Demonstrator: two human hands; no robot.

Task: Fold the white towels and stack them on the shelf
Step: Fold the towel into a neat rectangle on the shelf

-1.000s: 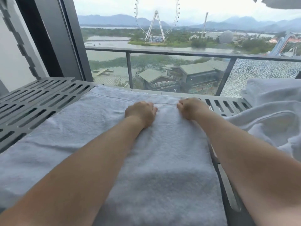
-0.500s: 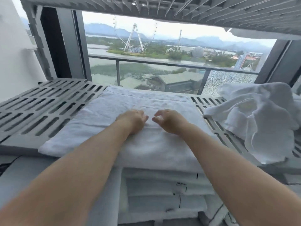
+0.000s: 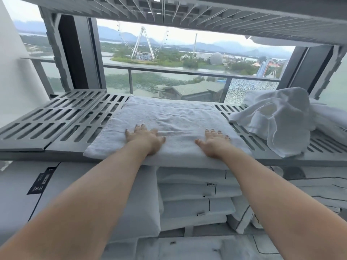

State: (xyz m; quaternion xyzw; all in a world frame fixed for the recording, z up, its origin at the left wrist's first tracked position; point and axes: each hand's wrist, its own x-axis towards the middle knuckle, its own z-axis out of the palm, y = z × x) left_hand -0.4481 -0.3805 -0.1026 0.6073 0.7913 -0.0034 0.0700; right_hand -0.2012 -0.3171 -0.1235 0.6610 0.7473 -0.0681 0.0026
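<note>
A folded white towel [image 3: 169,119] lies flat on the grey slatted shelf [image 3: 56,121], its near edge at the shelf's front. My left hand [image 3: 144,137] rests flat on the towel's near left part, fingers spread. On the near right part my right hand [image 3: 214,141] lies flat too, fingers straight. A crumpled, unfolded white towel [image 3: 277,117] sits in a heap on the shelf's right side, hanging a little over the front edge.
Below the shelf, folded white linens [image 3: 195,194] are stacked, with a packaged white pillow [image 3: 93,199] to their left. Another slatted shelf [image 3: 187,12] hangs close overhead. Behind is a window with a balcony railing [image 3: 169,70]. The shelf's left half is bare slats.
Both hands were curled fists close together at the towel's middle; now they are flat, fingers spread, and wider apart near the front edge. The camera has pulled back and lowered.
</note>
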